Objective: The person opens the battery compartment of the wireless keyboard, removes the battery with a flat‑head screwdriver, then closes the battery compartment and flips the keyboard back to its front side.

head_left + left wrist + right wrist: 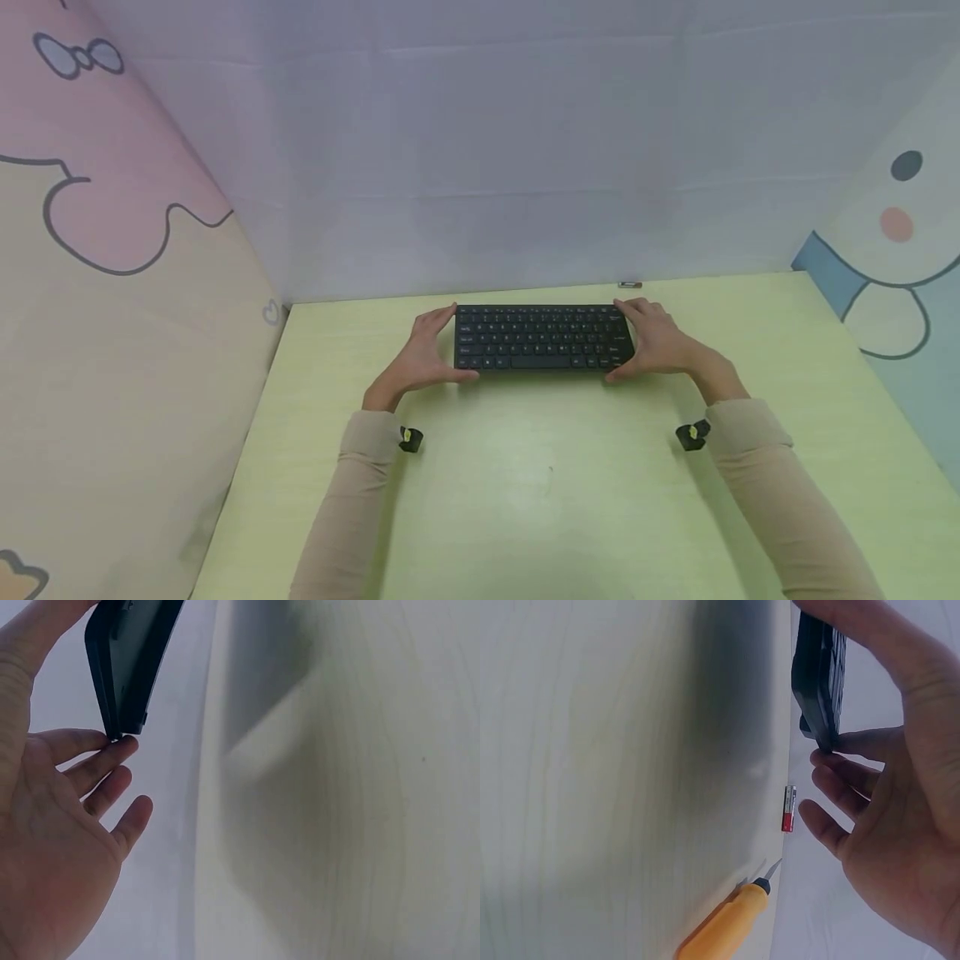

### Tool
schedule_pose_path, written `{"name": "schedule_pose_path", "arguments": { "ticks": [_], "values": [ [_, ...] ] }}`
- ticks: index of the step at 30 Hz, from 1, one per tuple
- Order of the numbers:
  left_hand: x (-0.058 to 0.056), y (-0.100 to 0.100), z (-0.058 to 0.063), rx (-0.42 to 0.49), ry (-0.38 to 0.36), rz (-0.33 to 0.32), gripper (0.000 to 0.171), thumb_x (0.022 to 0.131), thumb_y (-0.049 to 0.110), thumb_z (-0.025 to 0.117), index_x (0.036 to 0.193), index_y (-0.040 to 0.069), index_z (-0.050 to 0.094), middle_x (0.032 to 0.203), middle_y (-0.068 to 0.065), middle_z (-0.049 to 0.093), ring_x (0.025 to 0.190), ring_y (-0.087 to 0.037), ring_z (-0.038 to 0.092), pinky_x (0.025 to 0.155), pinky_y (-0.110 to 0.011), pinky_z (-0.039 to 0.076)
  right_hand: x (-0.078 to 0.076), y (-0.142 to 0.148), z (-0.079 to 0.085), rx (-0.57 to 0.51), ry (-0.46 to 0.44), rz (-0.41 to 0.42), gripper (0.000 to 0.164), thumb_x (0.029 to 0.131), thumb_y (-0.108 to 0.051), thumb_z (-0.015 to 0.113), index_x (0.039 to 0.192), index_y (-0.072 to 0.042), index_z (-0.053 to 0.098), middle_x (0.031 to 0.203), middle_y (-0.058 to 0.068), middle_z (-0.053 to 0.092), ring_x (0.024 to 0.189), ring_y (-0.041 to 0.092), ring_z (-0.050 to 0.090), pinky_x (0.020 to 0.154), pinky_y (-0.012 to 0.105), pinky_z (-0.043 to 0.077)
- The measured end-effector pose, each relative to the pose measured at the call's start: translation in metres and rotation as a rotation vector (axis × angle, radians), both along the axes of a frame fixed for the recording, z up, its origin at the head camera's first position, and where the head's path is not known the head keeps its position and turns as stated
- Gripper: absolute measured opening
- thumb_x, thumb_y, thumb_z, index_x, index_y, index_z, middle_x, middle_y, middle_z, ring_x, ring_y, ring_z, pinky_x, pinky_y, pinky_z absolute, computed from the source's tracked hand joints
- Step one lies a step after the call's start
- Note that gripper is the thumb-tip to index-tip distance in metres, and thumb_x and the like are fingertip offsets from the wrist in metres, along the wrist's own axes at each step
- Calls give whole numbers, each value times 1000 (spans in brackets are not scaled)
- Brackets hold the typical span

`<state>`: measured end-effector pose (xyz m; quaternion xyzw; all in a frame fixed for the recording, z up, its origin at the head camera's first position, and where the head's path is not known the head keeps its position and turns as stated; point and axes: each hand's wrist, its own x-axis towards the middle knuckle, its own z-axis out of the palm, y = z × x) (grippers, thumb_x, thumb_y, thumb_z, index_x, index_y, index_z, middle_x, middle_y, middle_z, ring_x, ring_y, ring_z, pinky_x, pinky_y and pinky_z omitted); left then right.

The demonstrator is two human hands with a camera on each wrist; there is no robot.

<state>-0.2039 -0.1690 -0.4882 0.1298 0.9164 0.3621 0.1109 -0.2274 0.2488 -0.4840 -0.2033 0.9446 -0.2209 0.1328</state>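
Note:
A black compact keyboard [542, 338] is held by its two short ends, keys facing up in the head view. My left hand [420, 358] grips the left end, thumb at the near edge and fingers at the far edge. The right end is gripped the same way by my right hand [660, 340]. Both wrist views show the keyboard edge-on, raised off the table with a shadow below it. In the left wrist view, its underside [133, 664] shows partly.
Beyond the right hand, a small battery [630, 285] lies at the pale yellow table's [525, 500] back edge. An orange-handled screwdriver [727, 924] shows near it in the right wrist view. A whitish cloth wall [480, 167] stands behind, with patterned walls at both sides.

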Motion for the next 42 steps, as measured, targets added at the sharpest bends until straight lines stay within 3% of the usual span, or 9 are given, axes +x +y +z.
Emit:
{"name": "schedule_pose_path", "arguments": {
  "ticks": [7,14,24,31,42],
  "values": [
    [-5,2,-15,-35,-28,6,130,65,46,95,165,18,18,171,-8,22,160,-33,12,128,-63,20,-1,-4,-2,77,50,16,139,58,-59,93,158,7,23,155,31,34,136,49,36,112,68,35],
    [-8,2,-26,-76,-48,-4,130,65,47,94,165,17,17,170,-10,23,159,-33,14,128,-62,22,-3,-9,-4,123,55,20,137,59,-59,93,157,9,25,154,33,35,136,51,37,114,69,33],
    [-15,3,-31,-145,-69,-15,129,66,48,93,165,15,16,170,-12,22,159,-36,14,128,-63,20,-7,-15,-8,201,48,10,135,62,-62,91,157,7,26,154,30,37,139,49,36,116,70,34],
    [-19,4,-32,-200,-33,-26,131,65,50,93,165,13,17,169,-11,25,157,-35,17,129,-61,20,-7,-16,-5,223,66,16,135,61,-64,90,157,8,27,154,29,38,138,48,36,115,66,35],
    [-19,6,-31,-259,1,-28,130,66,51,93,165,13,18,169,-12,27,158,-36,19,130,-61,19,-4,-16,-4,250,101,33,135,62,-64,91,157,8,26,155,31,37,140,52,35,116,70,33]
  ]
}}
